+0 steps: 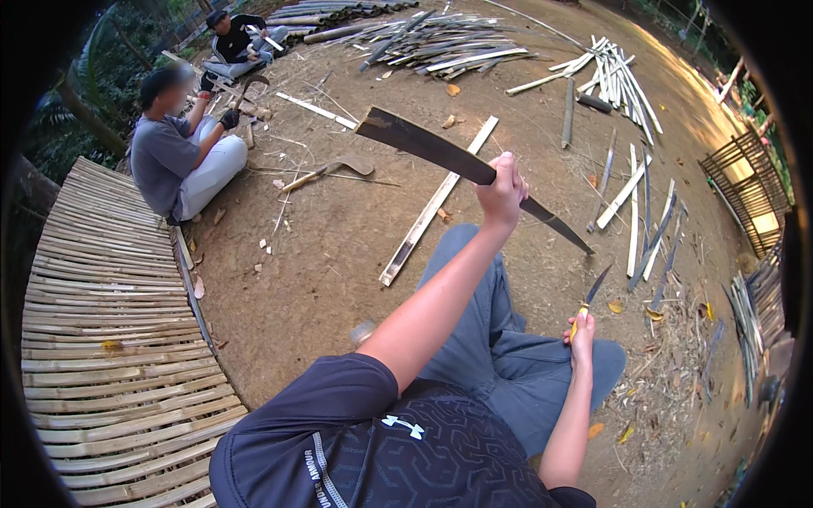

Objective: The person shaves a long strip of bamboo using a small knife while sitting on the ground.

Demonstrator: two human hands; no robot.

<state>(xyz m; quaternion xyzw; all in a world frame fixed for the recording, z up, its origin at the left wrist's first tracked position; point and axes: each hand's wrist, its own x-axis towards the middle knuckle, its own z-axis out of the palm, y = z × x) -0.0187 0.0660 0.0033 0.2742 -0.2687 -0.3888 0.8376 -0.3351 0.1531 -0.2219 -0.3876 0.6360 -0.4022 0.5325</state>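
Observation:
My left hand [501, 193] is wrapped round a long dark split-bamboo strip [432, 146], raised in front of me. The strip slants from its broad upper-left end down to a narrow far end at the right, close to the ground. Lower and to the right, above my bent knee, my right hand [581, 337] grips a knife [595, 288] by its yellow handle. The dark blade points up and away, apart from the strip. Beyond my legs, a pale split-bamboo piece [436, 212] lies on the dirt with its hollow side up.
A curved blade with a wooden handle [326, 173] lies ahead on the left. A slatted bamboo bench [127, 339] runs along my left. Two people sit at the far left, the nearer one [182, 144] holding a sickle-shaped blade. Bamboo piles [449, 46] and loose strips [633, 207] lie ahead and right.

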